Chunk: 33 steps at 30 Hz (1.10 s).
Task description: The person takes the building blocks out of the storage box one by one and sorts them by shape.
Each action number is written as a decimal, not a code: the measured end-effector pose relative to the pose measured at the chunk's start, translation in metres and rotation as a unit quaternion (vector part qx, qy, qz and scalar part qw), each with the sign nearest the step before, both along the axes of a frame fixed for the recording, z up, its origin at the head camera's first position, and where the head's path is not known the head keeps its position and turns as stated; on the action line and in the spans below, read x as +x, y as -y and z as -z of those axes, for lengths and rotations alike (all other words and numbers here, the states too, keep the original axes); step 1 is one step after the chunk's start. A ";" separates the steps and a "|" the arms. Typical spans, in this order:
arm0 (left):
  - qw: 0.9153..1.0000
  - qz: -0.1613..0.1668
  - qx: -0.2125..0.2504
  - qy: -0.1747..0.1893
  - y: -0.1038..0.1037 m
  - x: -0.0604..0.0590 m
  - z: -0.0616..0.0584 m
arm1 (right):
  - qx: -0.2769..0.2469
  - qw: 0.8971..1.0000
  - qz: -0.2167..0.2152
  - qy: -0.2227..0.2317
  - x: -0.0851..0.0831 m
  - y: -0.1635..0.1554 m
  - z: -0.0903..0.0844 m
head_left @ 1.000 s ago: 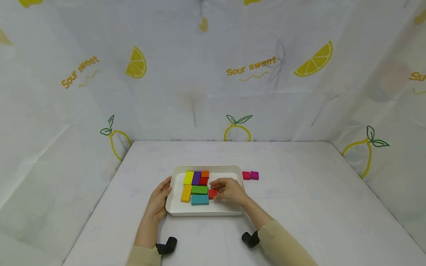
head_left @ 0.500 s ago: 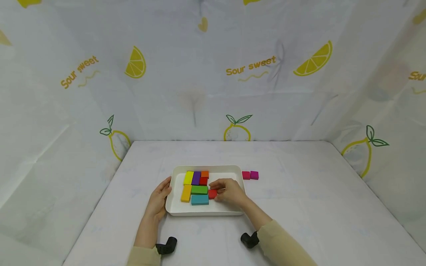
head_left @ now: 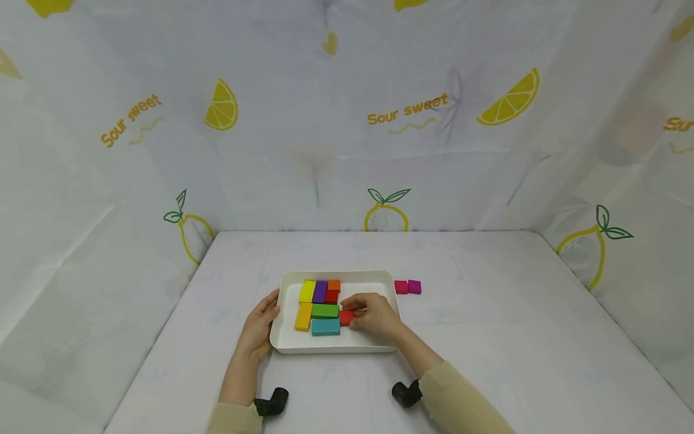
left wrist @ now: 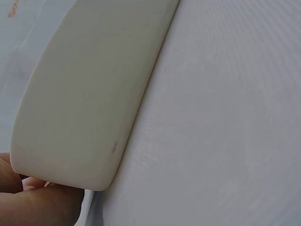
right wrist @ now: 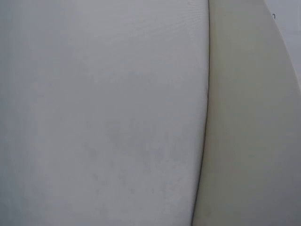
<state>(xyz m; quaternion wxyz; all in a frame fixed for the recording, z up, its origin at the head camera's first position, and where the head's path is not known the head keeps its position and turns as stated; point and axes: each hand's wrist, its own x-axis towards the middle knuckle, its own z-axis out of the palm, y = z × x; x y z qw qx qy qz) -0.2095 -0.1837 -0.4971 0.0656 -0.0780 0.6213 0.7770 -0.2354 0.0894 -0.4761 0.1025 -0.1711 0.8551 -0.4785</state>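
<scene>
A white tray (head_left: 336,274) on the table holds several coloured blocks: yellow (head_left: 307,291), purple (head_left: 320,291), orange (head_left: 334,284), green (head_left: 325,310), amber (head_left: 303,316) and teal (head_left: 325,327). My right hand (head_left: 374,313) reaches into the tray and pinches a red block (head_left: 346,317) set just right of the green one. My left hand (head_left: 260,322) rests against the tray's left wall with its fingers fairly straight. The left wrist view shows the tray's outer wall (left wrist: 94,94) with my fingers (left wrist: 28,202) against it. In the right wrist view only the tray wall (right wrist: 249,117) and the table show.
A pink block (head_left: 400,287) and a magenta block (head_left: 414,286) lie side by side on the table just right of the tray's far corner. Lemon-print sheets wall in the table on three sides. White tabletop surrounds the tray.
</scene>
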 end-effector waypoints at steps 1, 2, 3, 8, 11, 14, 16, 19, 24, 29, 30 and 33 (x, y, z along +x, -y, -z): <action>1.000 0.000 -0.002 0.001 0.000 0.000 0.000 | -0.001 1.000 0.001 -0.001 0.000 0.000 0.000; 1.000 0.000 -0.005 -0.001 0.000 0.000 0.001 | 0.000 1.000 0.000 -0.007 0.000 0.000 0.000; 1.000 -0.001 -0.005 0.000 0.000 -0.001 0.000 | 0.002 1.000 -0.001 -0.013 0.000 -0.001 -0.001; 1.000 -0.001 -0.004 -0.003 0.000 0.000 0.002 | 0.005 0.999 0.000 -0.033 -0.003 -0.007 -0.008; 1.000 -0.002 -0.008 -0.001 0.000 0.000 0.001 | -0.004 0.999 0.012 -0.032 -0.005 -0.012 -0.014; 1.000 -0.002 -0.009 -0.002 0.001 0.000 0.000 | -0.009 0.999 0.040 -0.020 -0.008 -0.017 -0.018; 1.000 -0.002 -0.008 -0.003 0.001 0.000 0.000 | -0.010 0.998 0.062 -0.013 -0.011 -0.022 -0.020; 1.000 0.001 -0.003 -0.004 0.001 0.001 0.000 | -0.015 0.996 0.084 -0.009 -0.014 -0.032 -0.022; 1.000 -0.002 -0.004 0.000 0.002 0.000 0.000 | -0.053 0.993 0.104 -0.017 -0.018 -0.058 -0.026; 1.000 -0.007 -0.006 -0.004 0.001 -0.001 0.002 | -0.062 0.989 0.132 -0.025 -0.024 -0.093 -0.032; 1.000 -0.008 -0.005 -0.003 0.001 -0.001 0.002 | -0.057 0.988 0.139 -0.026 -0.026 -0.101 -0.032; 1.000 -0.007 -0.004 -0.004 0.001 -0.002 0.003 | -0.035 0.986 0.162 -0.026 -0.032 -0.125 -0.030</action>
